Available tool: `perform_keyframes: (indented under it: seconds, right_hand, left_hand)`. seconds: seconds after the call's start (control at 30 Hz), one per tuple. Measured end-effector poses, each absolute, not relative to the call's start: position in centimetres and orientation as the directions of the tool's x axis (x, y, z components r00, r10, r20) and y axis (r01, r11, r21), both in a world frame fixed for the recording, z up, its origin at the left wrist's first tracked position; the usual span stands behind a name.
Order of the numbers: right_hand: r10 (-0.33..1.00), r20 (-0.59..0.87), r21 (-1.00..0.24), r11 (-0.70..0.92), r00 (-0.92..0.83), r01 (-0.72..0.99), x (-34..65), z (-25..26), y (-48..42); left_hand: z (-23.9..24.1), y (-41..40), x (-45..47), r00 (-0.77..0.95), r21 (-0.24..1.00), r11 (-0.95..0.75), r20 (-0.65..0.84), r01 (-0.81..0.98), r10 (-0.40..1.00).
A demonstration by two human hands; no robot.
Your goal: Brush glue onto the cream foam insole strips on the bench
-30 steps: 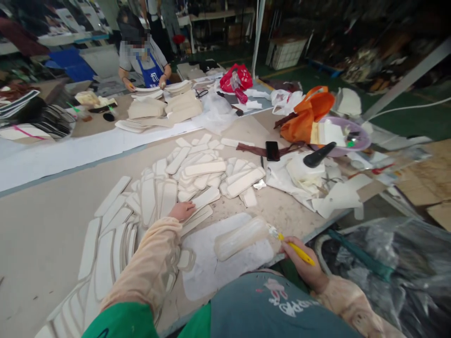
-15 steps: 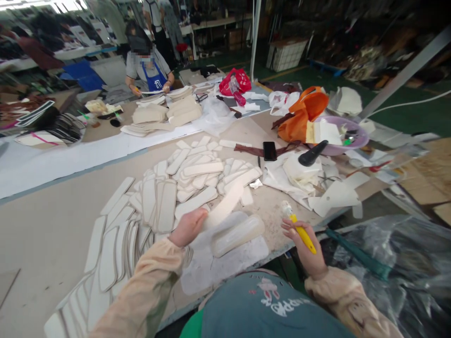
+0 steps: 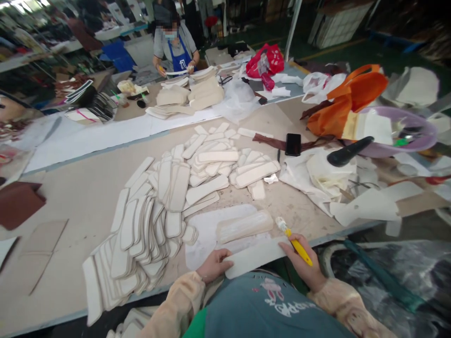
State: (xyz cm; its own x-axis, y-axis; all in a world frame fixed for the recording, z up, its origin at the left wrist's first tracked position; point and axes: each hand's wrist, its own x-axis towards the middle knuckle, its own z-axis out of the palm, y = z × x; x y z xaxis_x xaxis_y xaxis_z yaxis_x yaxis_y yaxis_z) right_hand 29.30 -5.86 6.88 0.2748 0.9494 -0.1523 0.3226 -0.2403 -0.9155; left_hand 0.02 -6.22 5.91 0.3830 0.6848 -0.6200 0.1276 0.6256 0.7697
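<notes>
Workshop, factory-floor type, for cut flat pieces. Long table (image 3: 84, 202), buff top, marked near the front edge; heaped with pale strips (image 3: 176, 185), round-cornered, many of like shape. Brush (image 3: 299, 249), yellow handle, white matter on bristles, in use at the table. Second table (image 3: 121, 129), white-covered, opposite; bears stacks (image 3: 206, 96) of pale pieces. Person (image 3: 191, 42) there, blue apron (image 3: 180, 49), pale piece in hand. Benches (image 3: 116, 33), rear left, with other people (image 3: 80, 30), blurred. Floor (image 3: 348, 55), green, yellow-lined. Crate (image 3: 336, 28), white, gridded; pallet (image 3: 396, 43), blue; both rear right. Basin (image 3: 424, 141), lilac, holding sundries.
</notes>
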Motion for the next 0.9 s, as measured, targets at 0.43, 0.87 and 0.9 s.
perform_keyframes:
  seconds: [0.43,0.87,0.9]
  right_hand:
    - [1.0,0.003,-0.811,-0.009,0.02,0.585,29.2,2.1,0.6]
    - [0.996,0.039,-0.679,0.088,-0.084,0.729,28.2,0.9,3.0]
    - [0.996,0.038,-0.67,0.09,-0.086,0.737,28.2,0.8,3.1]
  left_hand:
    - [1.5,-1.9,-0.6,-0.413,0.653,0.623,-0.471,0.43,0.779]
    - [0.3,-1.4,-0.8,-0.407,0.502,0.611,-0.462,0.612,0.788]
    - [0.3,-1.4,-0.9,-0.406,0.501,0.612,-0.465,0.612,0.787]
